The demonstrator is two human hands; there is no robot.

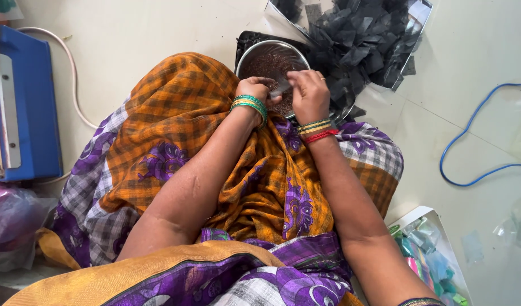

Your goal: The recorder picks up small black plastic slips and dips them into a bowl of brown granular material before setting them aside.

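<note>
Looking straight down at someone sitting on a pale tiled floor (147, 34), lap covered in orange checked and purple patterned cloth (181, 124). Both hands are over a round steel bowl (246, 56) that sits just past the knees, and the bowl has a dark reddish-brown grainy stuff (269, 65) in it, seeds or a coarse powder, can't tell which. The left hand (252, 90) is curled up tight into a loose fist at the near rim of the bowl, fingers together, and there seems to be something small and pale pinched in it, but it's too small to tell what. The right hand (310, 93) hangs right beside it with the fingers bent down toward the bowl, tips close together; I can't tell if it's actually gripping anything. Green and gold bangles (250, 105) on the left wrist, gold and red ones (317, 130) on the right. Right behind the bowl, touching it, is a shiny tray (422, 14) piled with little black packets (357, 39). Off to the left is a blue machine (31, 107) with a white cord, on the right a blue cable (470, 133) loops across the floor, and near the right elbow there's a box of colourful wrappers (427, 249).
</note>
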